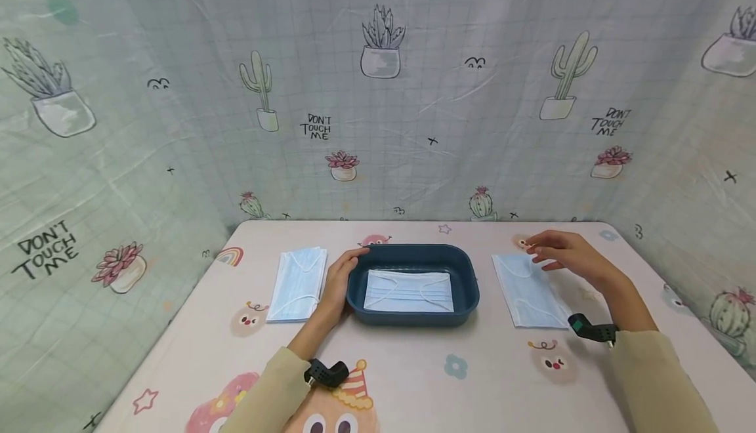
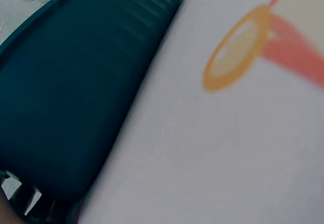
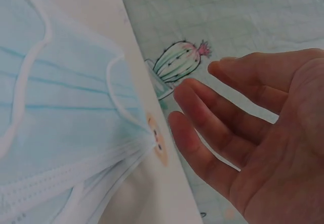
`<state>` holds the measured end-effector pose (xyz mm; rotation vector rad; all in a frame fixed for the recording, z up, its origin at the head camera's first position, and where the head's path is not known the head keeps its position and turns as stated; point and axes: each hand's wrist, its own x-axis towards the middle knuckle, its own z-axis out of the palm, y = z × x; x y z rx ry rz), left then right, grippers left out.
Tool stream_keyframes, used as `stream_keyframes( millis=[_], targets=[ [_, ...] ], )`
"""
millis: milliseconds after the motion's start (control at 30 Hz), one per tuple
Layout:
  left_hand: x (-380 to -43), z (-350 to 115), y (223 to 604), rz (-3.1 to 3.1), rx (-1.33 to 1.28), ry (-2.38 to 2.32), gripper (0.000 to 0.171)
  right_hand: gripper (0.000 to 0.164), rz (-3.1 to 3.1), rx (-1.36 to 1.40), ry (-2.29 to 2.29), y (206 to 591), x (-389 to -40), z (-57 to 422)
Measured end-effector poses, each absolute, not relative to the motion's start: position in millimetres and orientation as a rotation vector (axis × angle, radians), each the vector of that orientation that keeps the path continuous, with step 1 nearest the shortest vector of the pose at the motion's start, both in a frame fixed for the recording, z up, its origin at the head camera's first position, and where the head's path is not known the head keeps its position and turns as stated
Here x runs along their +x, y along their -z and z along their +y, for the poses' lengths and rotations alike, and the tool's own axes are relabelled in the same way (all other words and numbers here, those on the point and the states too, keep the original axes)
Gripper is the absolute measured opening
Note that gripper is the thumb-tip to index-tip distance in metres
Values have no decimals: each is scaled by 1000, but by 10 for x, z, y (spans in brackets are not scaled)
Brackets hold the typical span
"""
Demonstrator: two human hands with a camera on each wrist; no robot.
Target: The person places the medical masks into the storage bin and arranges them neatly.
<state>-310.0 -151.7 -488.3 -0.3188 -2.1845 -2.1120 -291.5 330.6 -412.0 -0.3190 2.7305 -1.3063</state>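
A dark teal plastic box stands mid-table with a blue face mask lying flat inside, its white ear loops on top. My left hand rests along the box's left wall, fingers reaching to the far left corner; in the left wrist view the box wall hides most of that hand. My right hand hovers at the far end of the right stack of face masks, fingers loosely bent. In the right wrist view nothing lies between its fingers, and the masks are beside them.
Another stack of blue face masks lies left of the box, close to my left forearm. The table has a pale cloth with cartoon prints. A cactus-print curtain stands behind the table and along both sides.
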Motion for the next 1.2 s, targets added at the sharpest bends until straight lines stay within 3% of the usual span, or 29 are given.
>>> stream_keyframes(
  millis=[600, 1033, 1200],
  targets=[
    [-3075, -1528, 4874, -2211, -303, 2105, 38, 45, 2766, -122, 1236, 4445, -2997, 3458],
    [-3094, -1508, 4873, -2168, -329, 2145, 39, 61, 2809, 34, 1067, 4600, -3050, 3429],
    [-3087, -1520, 4875, -2166, -313, 2147, 39, 59, 2831, 15, 1021, 4607, -3075, 3389]
  ],
)
